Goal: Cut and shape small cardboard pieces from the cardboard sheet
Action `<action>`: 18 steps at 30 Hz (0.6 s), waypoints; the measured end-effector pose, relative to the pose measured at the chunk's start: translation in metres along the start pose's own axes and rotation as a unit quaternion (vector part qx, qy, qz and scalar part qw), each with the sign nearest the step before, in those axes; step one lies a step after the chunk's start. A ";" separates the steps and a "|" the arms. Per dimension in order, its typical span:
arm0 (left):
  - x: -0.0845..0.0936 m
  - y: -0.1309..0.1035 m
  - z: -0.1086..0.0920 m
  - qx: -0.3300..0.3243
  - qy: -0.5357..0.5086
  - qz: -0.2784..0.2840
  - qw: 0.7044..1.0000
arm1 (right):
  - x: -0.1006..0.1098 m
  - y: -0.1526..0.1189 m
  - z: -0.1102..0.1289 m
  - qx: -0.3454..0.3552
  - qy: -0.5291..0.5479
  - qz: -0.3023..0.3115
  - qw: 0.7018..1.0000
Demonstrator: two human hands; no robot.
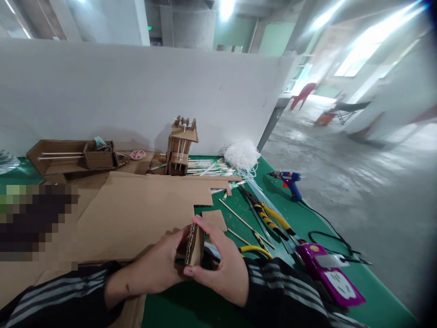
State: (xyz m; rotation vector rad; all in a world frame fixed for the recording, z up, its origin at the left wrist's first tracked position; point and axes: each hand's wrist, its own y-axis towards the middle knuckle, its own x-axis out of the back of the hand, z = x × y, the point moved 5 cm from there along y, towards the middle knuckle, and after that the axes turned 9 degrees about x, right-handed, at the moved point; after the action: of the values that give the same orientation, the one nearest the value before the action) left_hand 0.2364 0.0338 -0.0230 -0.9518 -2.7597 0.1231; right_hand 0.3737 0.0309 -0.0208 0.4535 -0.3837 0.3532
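Between my two hands, low in the middle of the head view, is a small piece of layered cardboard (pixel 194 246) with its corrugated edge facing me. My left hand (pixel 164 259) grips it from the left side. The fingers and thumb of my right hand (pixel 223 262) close on its right side and top. Part of the piece is hidden behind my fingers. Just beyond lies a small cardboard square (pixel 215 219). Yellow-handled pliers (pixel 256 249) are partly covered by my right hand.
A large cardboard sheet (pixel 146 214) covers the left of the green table. Behind stand a cardboard tower (pixel 178 152) and a cardboard box (pixel 61 159). On the right are black-and-yellow pliers (pixel 269 216), a blue glue gun (pixel 290 183), its cord and a purple power strip (pixel 316 262).
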 end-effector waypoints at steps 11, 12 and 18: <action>-0.007 0.000 0.010 0.010 -0.067 0.009 0.998 | -0.006 -0.001 -0.001 0.016 0.018 -0.005 1.000; -0.008 0.001 0.013 0.018 -0.086 0.010 0.996 | -0.006 -0.001 -0.002 0.016 0.017 -0.002 1.000; -0.003 -0.001 0.020 0.074 -0.150 -0.016 0.986 | -0.007 -0.006 -0.004 0.047 0.051 0.010 0.998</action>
State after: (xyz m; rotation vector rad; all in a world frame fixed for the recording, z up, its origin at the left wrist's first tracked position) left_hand 0.2336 0.0312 -0.0429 -0.9156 -2.9819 0.4975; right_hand 0.3714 0.0260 -0.0293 0.5223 -0.2727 0.4144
